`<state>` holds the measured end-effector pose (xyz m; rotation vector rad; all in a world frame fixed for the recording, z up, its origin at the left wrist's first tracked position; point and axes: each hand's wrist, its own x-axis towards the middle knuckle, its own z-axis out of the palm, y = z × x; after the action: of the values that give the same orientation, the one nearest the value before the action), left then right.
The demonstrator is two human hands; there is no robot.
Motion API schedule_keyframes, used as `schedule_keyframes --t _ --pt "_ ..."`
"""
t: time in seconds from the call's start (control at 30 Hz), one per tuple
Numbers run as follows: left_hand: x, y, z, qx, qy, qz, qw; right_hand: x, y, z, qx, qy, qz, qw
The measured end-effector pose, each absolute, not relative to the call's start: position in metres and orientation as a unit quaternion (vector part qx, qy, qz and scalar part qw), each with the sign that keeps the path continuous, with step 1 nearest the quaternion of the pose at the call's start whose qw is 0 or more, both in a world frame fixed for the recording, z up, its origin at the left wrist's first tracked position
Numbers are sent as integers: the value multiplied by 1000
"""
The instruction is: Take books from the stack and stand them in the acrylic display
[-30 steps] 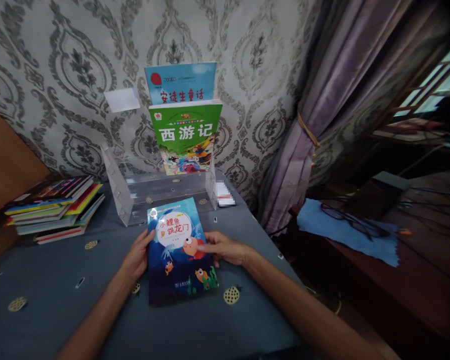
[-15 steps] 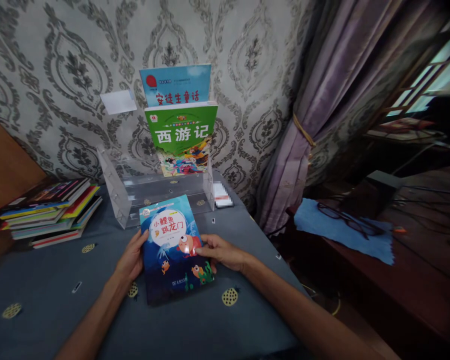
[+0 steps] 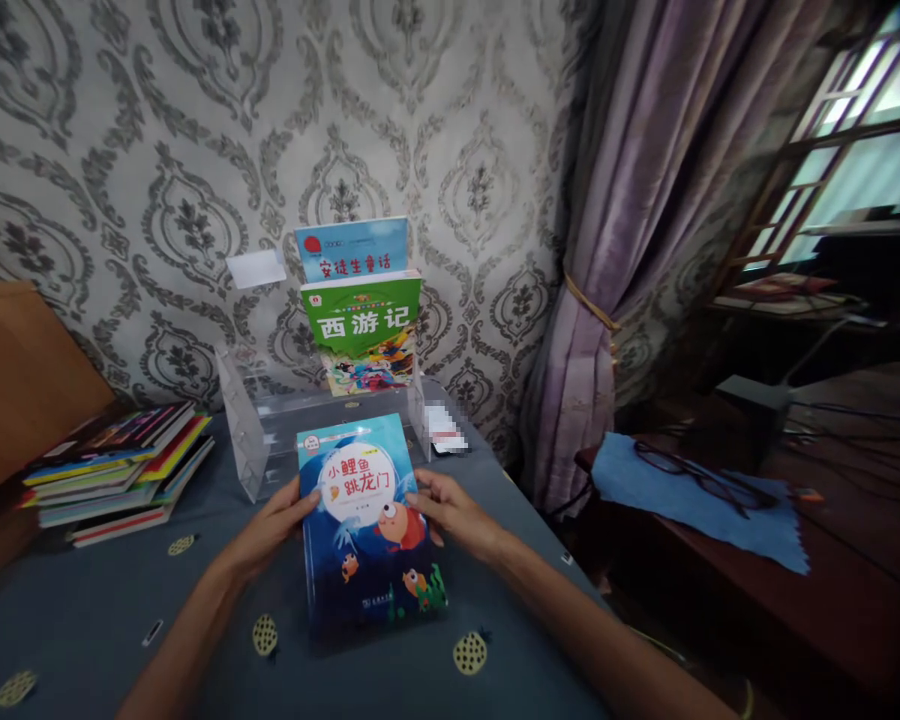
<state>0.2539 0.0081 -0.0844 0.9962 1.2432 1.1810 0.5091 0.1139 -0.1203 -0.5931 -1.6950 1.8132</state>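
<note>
Between both hands is a blue picture book (image 3: 371, 540) with a red fish on its cover, tilted so the front faces me. My left hand (image 3: 274, 525) grips its left edge, thumb on the cover. On the opposite edge, my right hand (image 3: 454, 515) holds it with the thumb in front; most fingers are hidden behind. Just beyond stands a clear acrylic book rack (image 3: 241, 435). A green book (image 3: 367, 335) rests upright in its back part, and a light blue book (image 3: 352, 248) rises behind that one.
A stack of books (image 3: 124, 465) lies at the left on the patterned cloth (image 3: 217, 640). A phone-like object (image 3: 444, 428), partly blurred out, lies right of the rack. Farther right, glasses (image 3: 705, 475) rest on a blue cloth (image 3: 645, 505) beside a tied curtain (image 3: 585, 350).
The view has tilted up and shifted slightly. Both hands still hold the blue picture book; my hands sit a little higher along its edges relative to the cover.
</note>
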Motion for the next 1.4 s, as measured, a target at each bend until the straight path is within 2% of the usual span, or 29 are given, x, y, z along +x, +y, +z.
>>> schedule_keyframes --t 0.43,0.7,0.93,1.07,1.4 --pt "257 60 -15 516 582 489 396 510 158 -56 -190 -677 619 349" --pt "259 88 43 528 564 524 358 504 196 -5 -156 -700 578 389" --pt "254 110 72 548 549 540 328 498 223 25 -153 -703 568 400" --pt "250 122 88 575 549 542 271 496 237 43 -148 -730 532 403" --pt "241 146 117 639 484 583 134 488 270 78 -128 -763 414 479"
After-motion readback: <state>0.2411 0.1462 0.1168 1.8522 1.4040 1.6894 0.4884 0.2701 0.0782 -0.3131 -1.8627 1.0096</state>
